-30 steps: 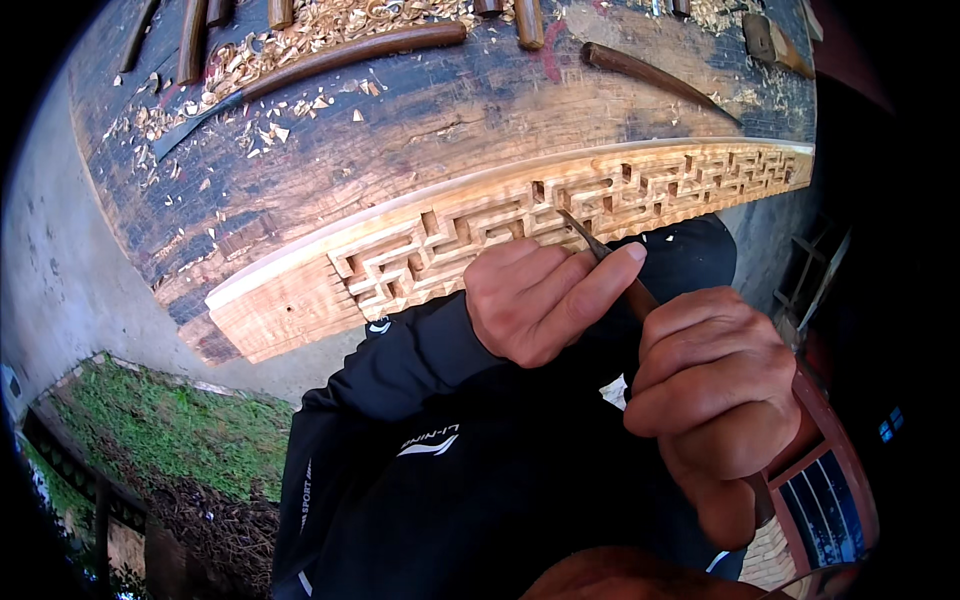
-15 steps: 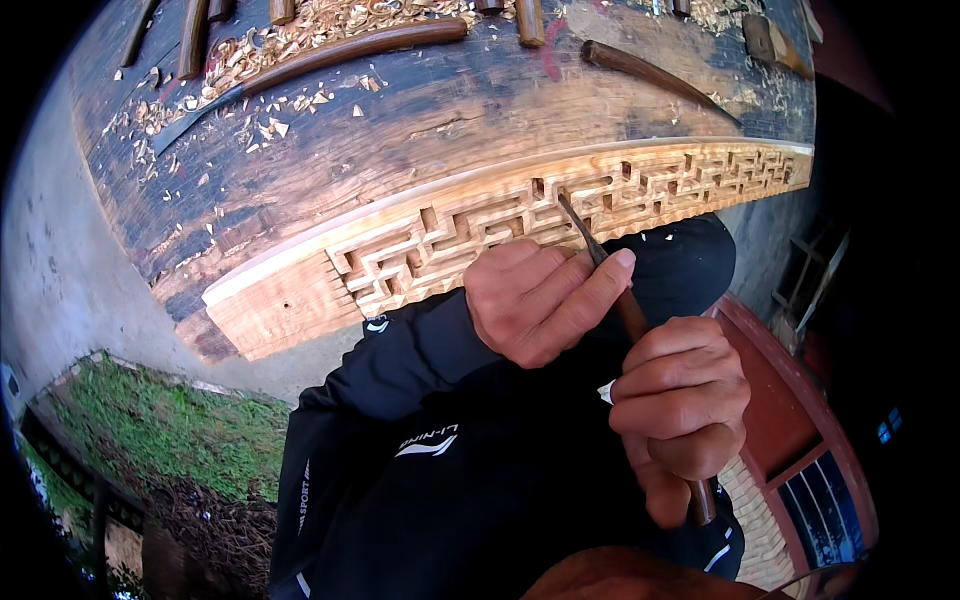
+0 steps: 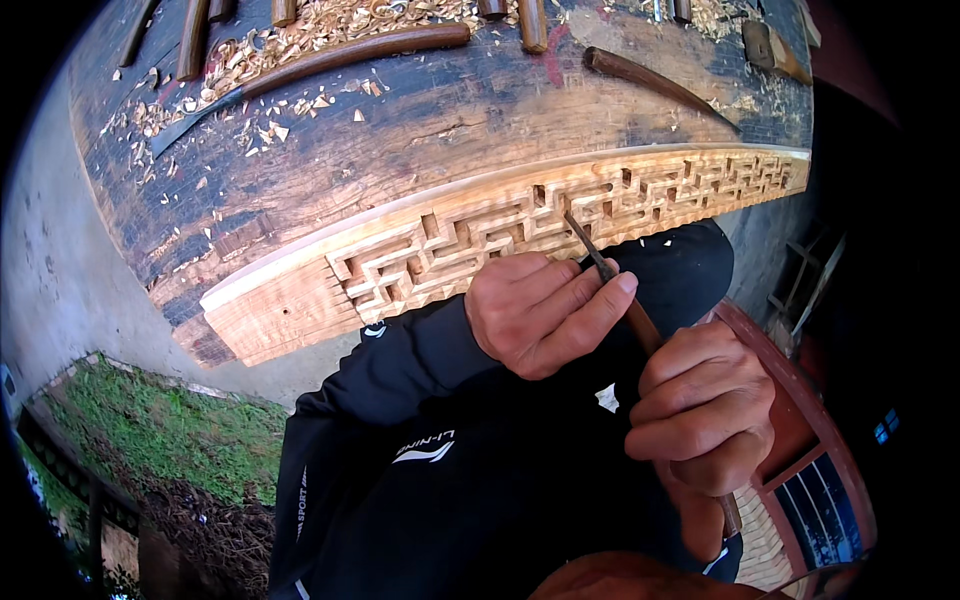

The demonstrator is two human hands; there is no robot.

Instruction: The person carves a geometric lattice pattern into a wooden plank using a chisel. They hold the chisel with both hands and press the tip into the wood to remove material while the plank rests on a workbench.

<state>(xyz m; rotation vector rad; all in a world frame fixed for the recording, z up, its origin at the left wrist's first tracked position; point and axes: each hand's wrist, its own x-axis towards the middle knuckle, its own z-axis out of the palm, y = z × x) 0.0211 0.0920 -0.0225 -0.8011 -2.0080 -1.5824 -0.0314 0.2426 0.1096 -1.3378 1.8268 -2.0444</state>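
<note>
The left hand [image 3: 540,315] is pinching a chisel [image 3: 641,325] near its blade, the right hand [image 3: 703,405] is wrapping and partly hiding the handle, and the tip, hard to make out, is meeting the carved board [image 3: 500,224] lying along the near edge of the worktop [image 3: 425,133].

white lettering [image 3: 427,440] on a black jacket [image 3: 480,510]

the larger word stands upside down across the front, above a white swoosh [image 3: 425,454]; a smaller white word [image 3: 302,507] runs lengthwise near the left edge. the left cuff bears a small white emblem [image 3: 374,330].
</note>
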